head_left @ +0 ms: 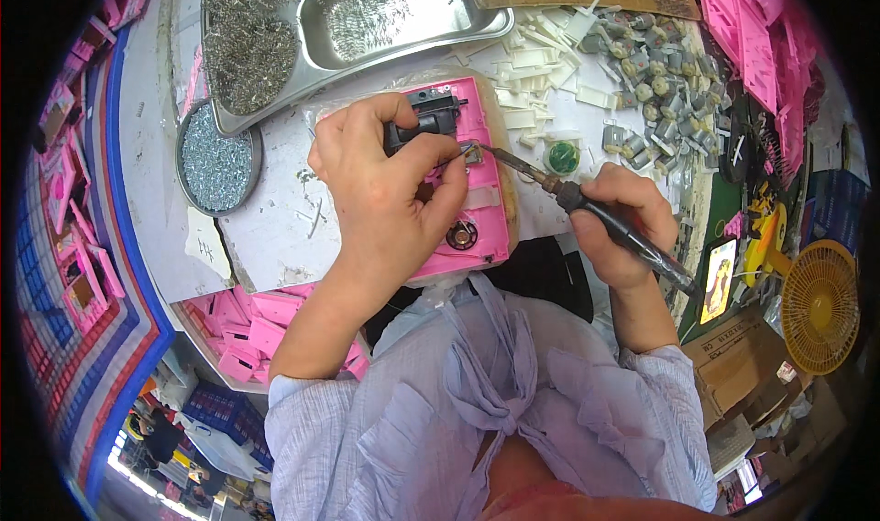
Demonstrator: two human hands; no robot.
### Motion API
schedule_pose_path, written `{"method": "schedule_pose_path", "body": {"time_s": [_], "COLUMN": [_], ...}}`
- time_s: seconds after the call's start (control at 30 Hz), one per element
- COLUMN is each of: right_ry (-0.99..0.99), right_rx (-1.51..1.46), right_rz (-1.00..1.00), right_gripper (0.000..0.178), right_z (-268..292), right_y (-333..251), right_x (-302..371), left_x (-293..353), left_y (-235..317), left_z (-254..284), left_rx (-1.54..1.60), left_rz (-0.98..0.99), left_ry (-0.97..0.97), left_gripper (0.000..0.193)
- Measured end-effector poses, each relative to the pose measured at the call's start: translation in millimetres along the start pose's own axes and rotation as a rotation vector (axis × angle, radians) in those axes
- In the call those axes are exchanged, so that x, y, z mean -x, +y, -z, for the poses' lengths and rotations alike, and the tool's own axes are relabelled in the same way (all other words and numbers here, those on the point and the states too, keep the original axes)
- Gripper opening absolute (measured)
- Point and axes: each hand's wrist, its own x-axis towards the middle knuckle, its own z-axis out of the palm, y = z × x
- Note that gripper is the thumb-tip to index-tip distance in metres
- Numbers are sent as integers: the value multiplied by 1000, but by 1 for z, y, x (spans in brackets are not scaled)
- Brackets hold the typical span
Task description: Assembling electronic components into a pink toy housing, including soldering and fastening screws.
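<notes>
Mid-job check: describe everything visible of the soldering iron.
The soldering iron has a long, black, plastic-looking handle with a wider front end, a thinner brownish metal-looking shaft and a narrow tip. The right hand wraps the handle. It slants from lower right to upper left, its tip over the pink casing, at a small metal part near the left hand. Whether the tip touches that part, or is hot, I cannot tell.

My left hand (378,177) pinches with thumb (449,194) and forefinger (427,152); my right hand (628,232), rightward and slightly nearer, curls in a grip.
</notes>
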Motion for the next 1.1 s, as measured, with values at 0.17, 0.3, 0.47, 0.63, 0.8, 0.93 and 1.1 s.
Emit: {"method": "schedule_pose_path", "body": {"time_s": [0.17, 0.3, 0.47, 0.63, 0.8, 0.93, 1.1], "right_ry": [-3, -24, -33, -91, -184, -168, -154], "right_rx": [-6, 3, 21, 97, 192, 183, 158], "right_rz": [-17, -8, -21, 175, 301, 311, 303], "right_gripper": [28, 28, 29, 34, 39, 38, 38], "right_z": [0, -1, -1, -1, 4, 8, 10], "right_y": [0, 1, 0, 2, 5, 4, 4], "right_x": [-1, -3, -2, -11, -13, -14, -12], "left_x": [-1, -1, 0, 0, -2, -1, -1], "left_y": [1, 0, 1, 0, 0, 1, 3], "left_z": [0, -2, -1, 0, 1, 1, -1], "left_rx": [-16, -23, -34, -34, -32, -56, -68], "left_rz": [-3, -7, -6, -13, -37, -41, -34], "left_ry": [-1, 4, -4, -23, -17, -5, 2], "left_gripper": [17, 18, 18, 18, 17, 18, 19]}}
